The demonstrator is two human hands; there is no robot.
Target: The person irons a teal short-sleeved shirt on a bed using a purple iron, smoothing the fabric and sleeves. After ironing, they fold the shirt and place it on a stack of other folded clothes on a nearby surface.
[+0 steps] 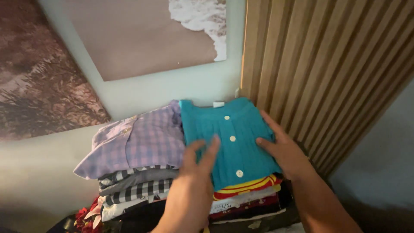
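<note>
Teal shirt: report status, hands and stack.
Left hand and right hand flat on folded teal shirt, no grip closed. Shirt tops right clothes stack, beside lilac checked shirt. Nothing in the way.

The lower garments [241, 207] of the stacks run off the bottom edge; the left hand [198, 162] covers part of the teal shirt [230, 129].

Lilac checked shirt [138, 144] folded on top of the left pile. Directly under it: striped grey garment [129, 174], then black-and-white gingham [138, 190]. Red floral fabric [86, 213] at the pile's lower left. Behind the lilac shirt, a pale wall [172, 92] with two canvas prints [146, 34]. Right of it, wooden slat panel [327, 73].
</note>
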